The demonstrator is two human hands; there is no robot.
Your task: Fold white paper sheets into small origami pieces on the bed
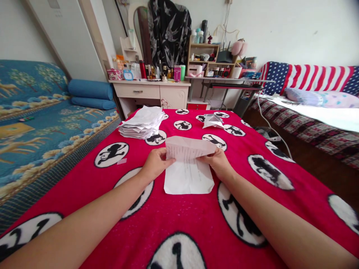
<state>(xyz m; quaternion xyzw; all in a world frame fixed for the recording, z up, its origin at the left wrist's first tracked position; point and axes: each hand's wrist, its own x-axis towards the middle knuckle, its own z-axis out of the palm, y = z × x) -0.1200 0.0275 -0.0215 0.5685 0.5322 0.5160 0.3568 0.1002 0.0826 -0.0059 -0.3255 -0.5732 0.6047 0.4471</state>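
Observation:
A white sheet of paper with faint printed lines lies in front of me, its far part lifted and bent over toward me. My left hand pinches the sheet's left edge between thumb and fingers. At the right edge, my right hand grips the same sheet, thumb on the near side. The fingers behind the paper are partly hidden. Beyond my left hand is a thick, uneven stack of white papers. A folded paper piece with pointed corners rests farther off to the right.
Everything lies on a red cloth with white ovals and black figures. A small pale scrap is left of my left hand. A blue-covered sofa flanks the left side, a bed the right, and a cluttered dresser stands behind.

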